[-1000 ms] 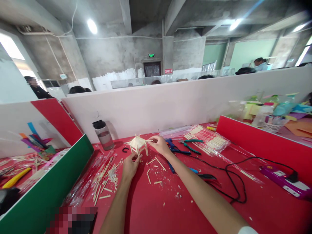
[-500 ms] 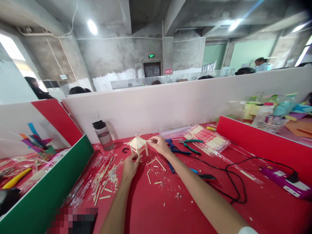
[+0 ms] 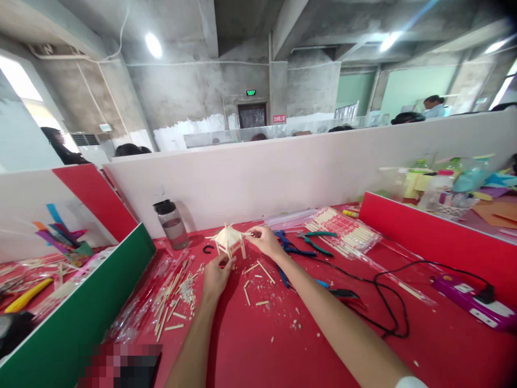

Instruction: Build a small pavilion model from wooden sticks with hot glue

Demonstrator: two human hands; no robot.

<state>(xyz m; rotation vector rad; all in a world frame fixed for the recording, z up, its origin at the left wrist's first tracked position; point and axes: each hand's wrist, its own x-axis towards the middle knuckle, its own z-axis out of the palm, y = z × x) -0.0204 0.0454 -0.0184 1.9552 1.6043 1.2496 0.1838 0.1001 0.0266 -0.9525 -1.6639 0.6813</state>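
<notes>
A small pavilion model (image 3: 228, 237) made of pale wooden sticks, with a pointed roof and stick legs, stands on the red table (image 3: 258, 345). My left hand (image 3: 217, 274) is closed at its front lower edge, fingertips on a leg or base stick. At the right side of the roof, my right hand (image 3: 263, 239) pinches a stick end that juts out there. Whether that stick is loose or fixed to the roof I cannot tell. Cut stick pieces (image 3: 247, 293) and crumbs lie just in front of the model.
Green-handled pliers (image 3: 321, 234), a blue glue gun (image 3: 288, 245) and a bundle of wrapped chopsticks (image 3: 347, 231) lie to the right. A black cable runs to a purple power strip (image 3: 470, 302). At left are a water bottle (image 3: 173, 226), loose sticks (image 3: 163, 318) and a green divider (image 3: 97, 302).
</notes>
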